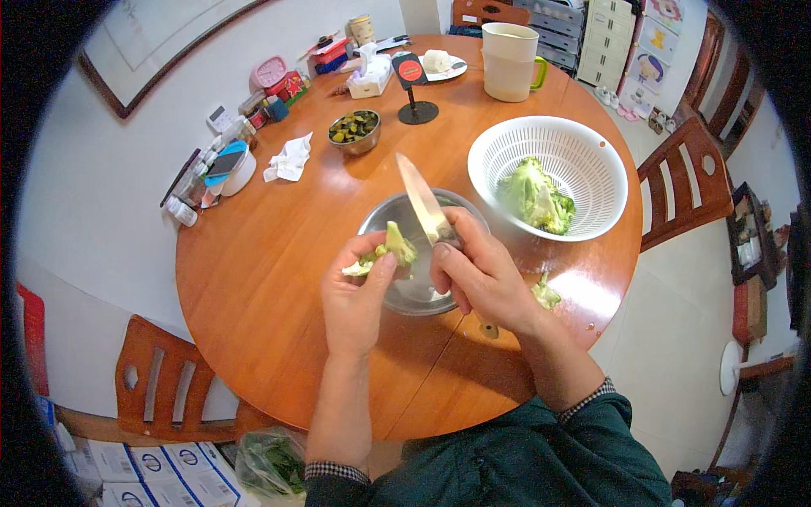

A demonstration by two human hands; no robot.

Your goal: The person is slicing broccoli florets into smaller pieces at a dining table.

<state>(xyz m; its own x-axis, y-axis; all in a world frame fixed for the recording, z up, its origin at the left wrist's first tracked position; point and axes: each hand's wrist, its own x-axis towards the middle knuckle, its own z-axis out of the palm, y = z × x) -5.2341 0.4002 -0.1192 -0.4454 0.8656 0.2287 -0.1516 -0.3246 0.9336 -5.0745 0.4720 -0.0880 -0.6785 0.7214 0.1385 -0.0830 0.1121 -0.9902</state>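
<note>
My left hand (358, 285) holds a small broccoli piece (398, 244) between thumb and fingers, over the left part of a metal bowl (421, 306). In my right hand (478, 266) is a kitchen knife (419, 193), gripped by its handle, its blade pointing up and away over the bowl. Blade and broccoli are apart. To the right of the bowl, a white plastic colander (589, 152) holds larger broccoli pieces (535, 196). A broccoli scrap (545, 293) lies on the table beside my right wrist. My hands hide part of the bowl's inside.
On the round wooden table (266, 279) stand a small metal bowl of dark green pieces (353, 130), a phone stand (412, 89), a tissue box (370, 79), a plastic pitcher (507, 66) and a crumpled tissue (289, 157). Jars and containers line the wall side. Wooden chairs (687, 177) flank the table.
</note>
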